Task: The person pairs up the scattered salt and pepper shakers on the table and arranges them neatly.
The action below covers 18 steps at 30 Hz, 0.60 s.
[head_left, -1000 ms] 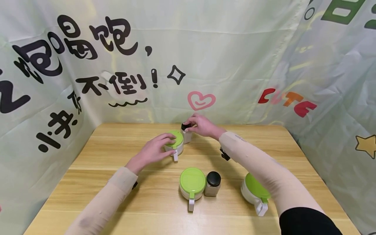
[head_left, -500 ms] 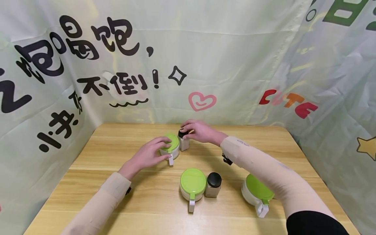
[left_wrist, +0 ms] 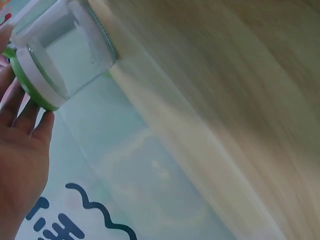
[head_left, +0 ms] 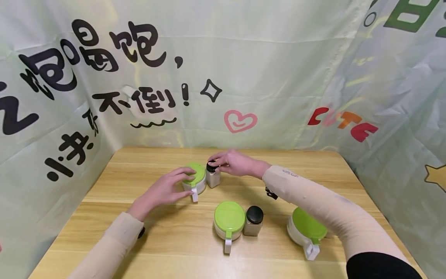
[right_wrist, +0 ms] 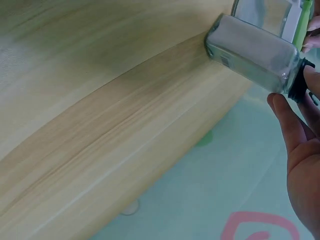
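Toward the back left of the table, my left hand (head_left: pixel 163 190) grips the lid of a round seasoning jar (head_left: pixel 199 173) with a green lid and a white handle. In the left wrist view the jar (left_wrist: pixel 67 60) has clear glass walls, and the fingers lie along the lid's rim. Right beside it, a square glass seasoning bottle (head_left: pixel 213 179) stands upright, and my right hand (head_left: pixel 238 162) pinches its black cap. The right wrist view has the bottle (right_wrist: pixel 252 47) close against the jar, with thumb and fingers around the cap.
Nearer the front stand another green-lidded jar (head_left: pixel 229 217) and a black-capped bottle (head_left: pixel 254 219), side by side. A third green-lidded jar (head_left: pixel 306 228) is at the right, partly under the right forearm. A printed cloth (head_left: pixel 278 69) rises behind the wooden table (head_left: pixel 167 248).
Both hands have moved left and a little toward the front, bringing the jar and the bottle along together. The three pieces nearer the front have kept their places.
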{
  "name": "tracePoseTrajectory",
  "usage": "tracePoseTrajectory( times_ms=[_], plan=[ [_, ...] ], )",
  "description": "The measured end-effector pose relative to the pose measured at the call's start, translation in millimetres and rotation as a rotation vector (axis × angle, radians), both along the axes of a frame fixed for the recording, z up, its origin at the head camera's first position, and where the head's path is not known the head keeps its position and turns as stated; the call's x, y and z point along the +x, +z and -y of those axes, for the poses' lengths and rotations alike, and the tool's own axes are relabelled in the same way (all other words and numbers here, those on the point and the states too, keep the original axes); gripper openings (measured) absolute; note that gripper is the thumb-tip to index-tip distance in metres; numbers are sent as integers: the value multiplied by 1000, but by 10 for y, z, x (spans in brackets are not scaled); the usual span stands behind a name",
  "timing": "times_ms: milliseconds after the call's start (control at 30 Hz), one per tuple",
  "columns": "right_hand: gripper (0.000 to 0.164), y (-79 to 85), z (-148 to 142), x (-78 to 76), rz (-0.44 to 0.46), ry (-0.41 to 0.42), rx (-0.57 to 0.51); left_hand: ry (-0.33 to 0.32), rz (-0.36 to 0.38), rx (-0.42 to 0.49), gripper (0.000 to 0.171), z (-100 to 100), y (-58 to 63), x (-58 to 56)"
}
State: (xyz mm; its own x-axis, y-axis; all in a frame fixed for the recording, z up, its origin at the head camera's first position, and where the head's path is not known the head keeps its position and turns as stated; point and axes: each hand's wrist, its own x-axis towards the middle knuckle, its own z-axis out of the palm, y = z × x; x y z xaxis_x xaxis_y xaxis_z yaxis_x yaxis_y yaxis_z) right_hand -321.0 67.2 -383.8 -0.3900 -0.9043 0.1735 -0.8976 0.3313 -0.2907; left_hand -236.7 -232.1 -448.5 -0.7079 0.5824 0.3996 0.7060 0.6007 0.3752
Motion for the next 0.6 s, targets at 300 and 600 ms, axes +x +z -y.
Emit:
tracePoseTrajectory(
  times_ms=[300,600],
  plan=[
    [34,58,70,173,-18,71,36,-28,21,62,43,116,7,131],
    [34,94,138,348,-32,102,81,-47,-10,114,45,179,-10,251]
  ],
)
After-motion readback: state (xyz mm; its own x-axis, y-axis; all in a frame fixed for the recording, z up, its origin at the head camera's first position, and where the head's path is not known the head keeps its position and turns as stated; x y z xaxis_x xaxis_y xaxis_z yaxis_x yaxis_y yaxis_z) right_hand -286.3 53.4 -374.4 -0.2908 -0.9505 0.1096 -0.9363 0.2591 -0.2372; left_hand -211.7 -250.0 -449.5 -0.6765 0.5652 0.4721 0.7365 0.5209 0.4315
